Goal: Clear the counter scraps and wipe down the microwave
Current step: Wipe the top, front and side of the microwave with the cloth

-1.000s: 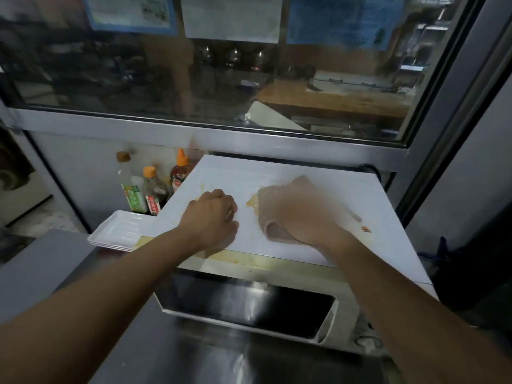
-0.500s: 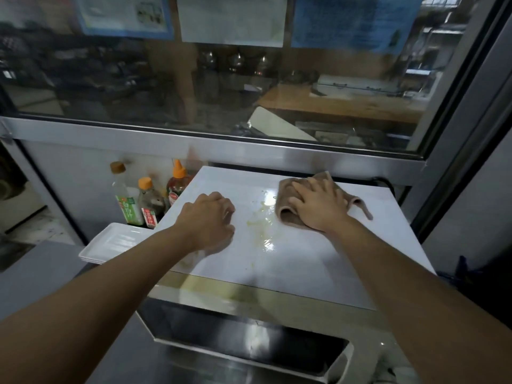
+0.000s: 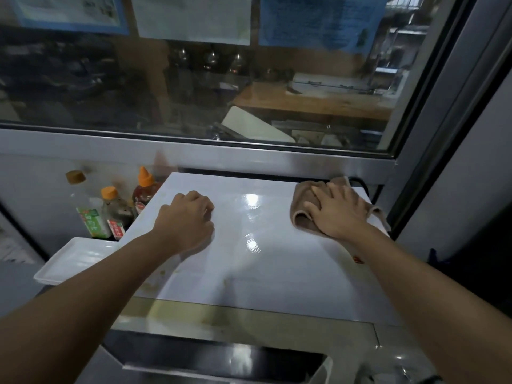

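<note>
The white microwave [image 3: 266, 261] stands in front of me, its flat top wet and shiny in the middle. My right hand [image 3: 336, 213] lies flat with spread fingers on a brown cloth [image 3: 300, 217] at the far right corner of the top. My left hand [image 3: 187, 220] rests as a loose fist on the left part of the top and holds nothing. Small yellowish crumbs [image 3: 163, 273] lie near the left front edge, and a tiny red scrap [image 3: 358, 259] sits beside my right forearm. The dark door [image 3: 221, 361] faces me below.
Three sauce bottles with orange and brown caps [image 3: 116, 209] stand left of the microwave against the wall. A white rectangular tray [image 3: 72, 259] lies in front of them. A metal-framed window [image 3: 221, 151] runs right behind the microwave, and a grey wall [image 3: 457, 189] closes the right side.
My right hand slid the cloth from the front middle of the top to its far right corner. The yellow smear in the middle is gone, leaving a wet sheen. My left hand stayed put.
</note>
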Demonstrator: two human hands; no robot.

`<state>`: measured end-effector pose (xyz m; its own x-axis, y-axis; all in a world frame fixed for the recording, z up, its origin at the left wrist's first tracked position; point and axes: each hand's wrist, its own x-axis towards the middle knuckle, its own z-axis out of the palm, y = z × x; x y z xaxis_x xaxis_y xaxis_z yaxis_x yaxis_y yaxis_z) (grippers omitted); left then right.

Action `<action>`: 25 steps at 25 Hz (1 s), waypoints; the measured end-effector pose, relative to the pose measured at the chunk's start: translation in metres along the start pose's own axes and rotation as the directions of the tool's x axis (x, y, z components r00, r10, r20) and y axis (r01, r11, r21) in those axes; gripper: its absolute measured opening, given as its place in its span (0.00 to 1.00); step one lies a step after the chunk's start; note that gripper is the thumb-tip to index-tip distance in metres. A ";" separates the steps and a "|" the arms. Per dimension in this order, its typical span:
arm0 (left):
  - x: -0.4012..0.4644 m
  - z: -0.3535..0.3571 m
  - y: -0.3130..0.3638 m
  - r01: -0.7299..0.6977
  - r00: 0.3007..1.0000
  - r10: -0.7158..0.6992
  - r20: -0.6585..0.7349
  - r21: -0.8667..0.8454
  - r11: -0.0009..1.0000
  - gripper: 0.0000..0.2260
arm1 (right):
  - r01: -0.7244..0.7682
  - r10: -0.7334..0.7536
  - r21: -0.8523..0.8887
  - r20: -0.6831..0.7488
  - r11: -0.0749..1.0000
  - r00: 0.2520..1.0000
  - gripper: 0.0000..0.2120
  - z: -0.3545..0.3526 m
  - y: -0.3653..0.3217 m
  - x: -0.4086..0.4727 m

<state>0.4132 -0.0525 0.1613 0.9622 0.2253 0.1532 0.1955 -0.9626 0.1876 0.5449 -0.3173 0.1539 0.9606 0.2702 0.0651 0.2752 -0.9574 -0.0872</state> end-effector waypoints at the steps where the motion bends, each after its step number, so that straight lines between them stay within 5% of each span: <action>1: 0.000 -0.001 0.000 0.002 1.000 -0.002 0.004 0.000 1.000 0.14 | 0.028 -0.028 0.012 0.024 1.000 0.999 0.27 0.001 -0.010 -0.001; 6: -0.001 -0.013 -0.001 0.005 0.997 -0.005 0.073 -0.005 1.000 0.15 | 0.448 -0.449 0.085 -0.009 0.890 0.894 0.24 0.009 -0.021 -0.022; 11: -0.019 -0.023 -0.029 0.060 0.997 -0.060 0.051 0.007 0.998 0.16 | 0.255 -0.255 0.032 0.000 0.967 0.967 0.23 0.009 -0.037 0.010; 14: -0.024 -0.021 -0.035 0.044 0.998 -0.045 0.047 0.017 0.999 0.18 | 0.308 -0.311 0.067 0.031 0.949 0.950 0.24 0.012 -0.094 0.021; 22: -0.019 -0.032 -0.066 0.054 0.998 -0.053 0.018 -0.054 0.997 0.16 | 0.737 -0.745 0.143 -0.003 0.660 0.668 0.26 0.017 -0.129 -0.030; 25: -0.018 -0.031 -0.086 0.024 0.999 -0.022 0.033 -0.067 0.997 0.16 | 0.549 -0.551 0.074 0.008 0.833 0.835 0.23 0.004 -0.123 0.007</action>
<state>0.3727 0.0306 0.1725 0.9635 0.2410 0.1166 0.2053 -0.9447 0.2559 0.5176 -0.1978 0.1609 0.6506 0.7535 0.0947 0.7591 -0.6416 -0.1102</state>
